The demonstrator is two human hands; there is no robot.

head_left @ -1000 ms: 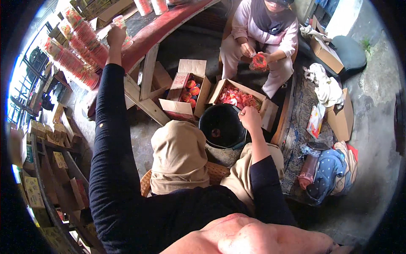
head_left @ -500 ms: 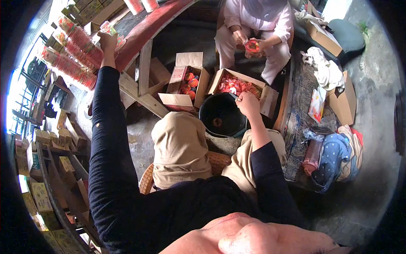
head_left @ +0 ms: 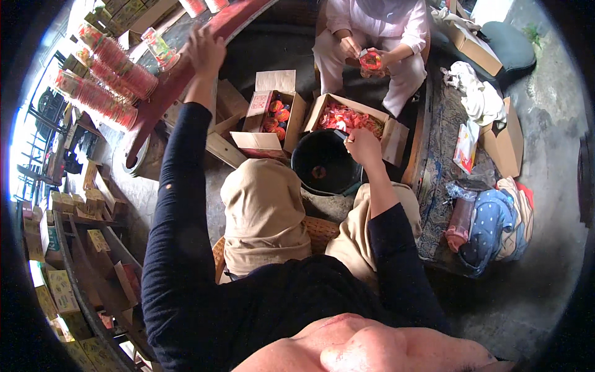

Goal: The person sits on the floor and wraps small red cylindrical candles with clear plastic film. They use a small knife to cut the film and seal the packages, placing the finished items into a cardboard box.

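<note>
Plastic cup [head_left: 158,46], clear with coloured filling, stands on the red table [head_left: 186,74] just to the left of the left hand [head_left: 204,53]; this hand is raised far out at the end of a dark sleeve, its fingers loosely spread and a little bent, and it holds nothing; whether the fingertips touch the cup I cannot tell. Further left of this hand, long stacks of similar cups [head_left: 105,74] lie on their side in rows near the table's edge.

Right hand [head_left: 362,146] is closed into a loose fist, fingers pressed together, above the far rim of a black bucket [head_left: 322,164]; if something small is pinched inside the fist, it is hidden. Just beyond this hand is an open cardboard box [head_left: 353,118] full of red and orange pieces; to its left, a second open box [head_left: 276,115] holds round orange and red items.

Beyond the boxes another person sits in light clothes, and both hands of that person [head_left: 365,56] hold a red and orange round object close to the lap. To the right of the right hand, well apart, lie a white cloth [head_left: 474,93], a brown carton [head_left: 505,139] and a blue dotted bundle [head_left: 489,226] on the floor mat.
</note>
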